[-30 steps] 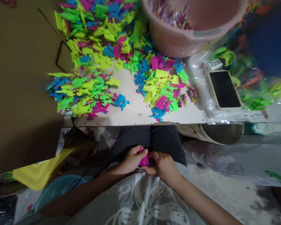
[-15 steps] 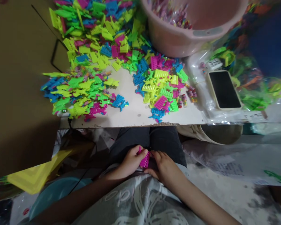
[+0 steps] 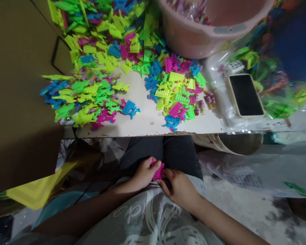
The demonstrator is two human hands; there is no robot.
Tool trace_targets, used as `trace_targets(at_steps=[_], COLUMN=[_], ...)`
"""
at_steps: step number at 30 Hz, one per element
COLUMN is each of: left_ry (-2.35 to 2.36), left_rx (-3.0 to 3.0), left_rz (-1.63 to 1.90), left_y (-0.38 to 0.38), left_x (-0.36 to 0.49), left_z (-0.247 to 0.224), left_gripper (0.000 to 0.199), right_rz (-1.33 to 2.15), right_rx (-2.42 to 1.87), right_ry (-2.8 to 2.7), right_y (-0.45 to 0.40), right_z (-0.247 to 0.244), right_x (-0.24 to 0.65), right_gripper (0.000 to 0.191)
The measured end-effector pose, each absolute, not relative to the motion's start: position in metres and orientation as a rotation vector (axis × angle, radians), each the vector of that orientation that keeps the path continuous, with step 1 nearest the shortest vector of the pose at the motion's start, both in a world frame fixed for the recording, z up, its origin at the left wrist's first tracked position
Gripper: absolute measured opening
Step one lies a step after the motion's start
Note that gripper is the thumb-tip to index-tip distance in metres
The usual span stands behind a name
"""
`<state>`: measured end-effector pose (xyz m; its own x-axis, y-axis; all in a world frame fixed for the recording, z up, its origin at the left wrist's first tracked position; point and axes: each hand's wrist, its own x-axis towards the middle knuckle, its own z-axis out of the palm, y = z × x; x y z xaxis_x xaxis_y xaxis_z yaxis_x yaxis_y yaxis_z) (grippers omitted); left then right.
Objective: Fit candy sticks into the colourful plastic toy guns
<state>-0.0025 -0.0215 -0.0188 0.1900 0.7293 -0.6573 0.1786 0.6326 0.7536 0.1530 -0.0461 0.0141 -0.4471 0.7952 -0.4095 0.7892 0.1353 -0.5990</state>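
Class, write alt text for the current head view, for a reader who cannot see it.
The left hand holds a small bright pink comb-toothed plastic piece at the lap, the right hand beside it. On the white table beyond are heaps of neon plastic pieces, a pale-cased, dark-screened phone and a round pink plastic tub.

Left hand [image 3: 143,174] at lap [image 3: 145,153], thumb clamped, fingers curled. Right hand [image 3: 181,188] also at lap, thumb and forefinger parted. Forearms [image 3: 109,198] converge toward lap.
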Motion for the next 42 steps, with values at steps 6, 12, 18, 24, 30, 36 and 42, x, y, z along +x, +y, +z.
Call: trace_targets(at_steps=[6, 12, 18, 24, 30, 36, 42], left_ry=[1.351, 1.362, 1.379, 1.363, 1.328, 1.344, 1.834], left_rx=[0.859, 0.896, 0.888, 0.871, 0.893, 1.282, 2.199], left_rz=[0.478, 0.472, 0.467, 0.465, 0.486, 0.610, 1.038], left_y=[-0.021, -0.021, -0.021, -0.019, -0.016, 0.030, 0.120], left_x=[-0.005, -0.004, -0.003, -0.005, -0.003, -0.026, -0.105], left_z=[-0.015, -0.016, -0.019, -0.016, -0.013, 0.038, 0.104], left_gripper=[0.035, 0.034, 0.033, 0.037, 0.040, 0.026, 0.033], right_rz=[1.339, 1.362, 1.218, 1.188, 1.217, 0.715, 0.421], right_rx=[-1.542, -1.459, -1.435, -1.396, -1.386, -1.492, -1.745], right_ry=[-2.049, -1.969, -2.031, -2.037, -1.913, -1.839, -1.711], right_y=[-0.045, -0.045, -0.046, -0.046, -0.039, 0.011, 0.083], right_z=[0.010, 0.001, -0.006, -0.010, -0.010, 0.019, 0.036], right_x=[0.162, 0.166, 0.162, 0.161, 0.161, 0.200, 0.254], right_gripper=[0.038, 0.047, 0.046, 0.042, 0.038, 0.032, 0.041])
